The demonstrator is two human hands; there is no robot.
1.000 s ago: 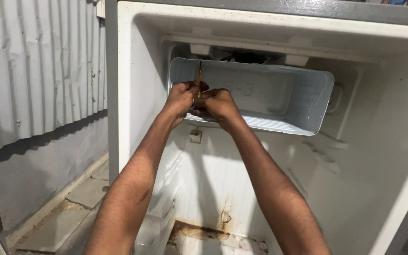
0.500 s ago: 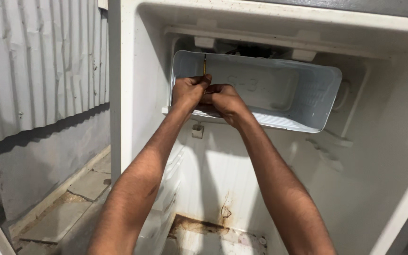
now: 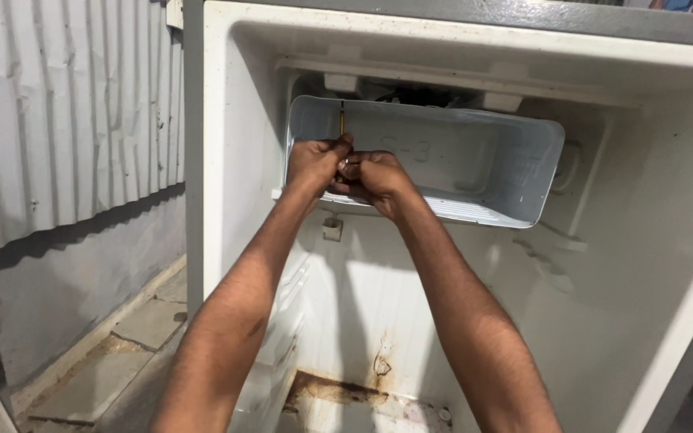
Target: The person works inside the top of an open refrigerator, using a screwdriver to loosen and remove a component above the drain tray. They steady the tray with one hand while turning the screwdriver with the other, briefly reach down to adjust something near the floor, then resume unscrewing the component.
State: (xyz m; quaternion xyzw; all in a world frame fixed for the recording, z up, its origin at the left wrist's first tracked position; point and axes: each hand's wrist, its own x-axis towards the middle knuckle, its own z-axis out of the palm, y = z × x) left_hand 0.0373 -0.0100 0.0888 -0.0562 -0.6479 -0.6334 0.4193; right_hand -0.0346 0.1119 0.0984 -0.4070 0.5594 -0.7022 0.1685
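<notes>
Both my arms reach into an open, emptied white refrigerator cabinet [image 3: 250, 120]. My left hand [image 3: 314, 160] and my right hand [image 3: 374, 180] are clasped together around the handle of a thin yellow screwdriver [image 3: 342, 122], whose shaft points up. The tool's tip meets the upper left inside of a white box-shaped metal freezer compartment [image 3: 475, 168] that hangs tilted near the cabinet's top. The handle itself is hidden inside my fingers.
Dark parts and wiring [image 3: 419, 95] show above the compartment. A small white fitting [image 3: 331, 229] sits on the back wall below my hands. Rust stains [image 3: 338, 389] mark the cabinet floor. A corrugated metal wall [image 3: 58, 120] and a concrete ledge [image 3: 122, 337] lie to the left.
My hands stay clasped on the screwdriver at the compartment's left side. The view has shifted slightly, so the cabinet sits a little further right in frame.
</notes>
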